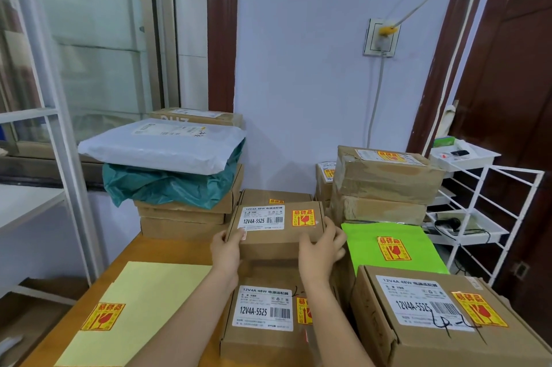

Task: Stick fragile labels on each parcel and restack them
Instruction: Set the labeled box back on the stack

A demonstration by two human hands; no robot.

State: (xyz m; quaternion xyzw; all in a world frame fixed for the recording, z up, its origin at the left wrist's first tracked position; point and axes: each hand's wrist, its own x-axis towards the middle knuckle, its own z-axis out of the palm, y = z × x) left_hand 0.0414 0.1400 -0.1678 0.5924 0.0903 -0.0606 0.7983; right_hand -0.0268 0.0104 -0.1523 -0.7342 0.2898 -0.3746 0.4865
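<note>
hands on both ends: the left hand (226,250) grips the near-left corner of a small cardboard parcel (276,221), fingers curled round its edge, and the right hand (321,244) clasps the near-right corner, thumb lying on the lid. held level between them above the worktop (167,250), the parcel shows a red-and-yellow fragile label (303,217) just beyond the right thumb, so it looks ready for restacking; a two-handed, flat hold probably keeps it square for setting down. under the wrists lies another labelled box (264,316), and to the right of the right hand a larger labelled box (433,316) and a green mailer (391,247). left of the left hand is a yellow envelope (134,307). past the fingertips stand stacks, one topped by a grey bag (161,145), seemingly unlabelled.
</note>
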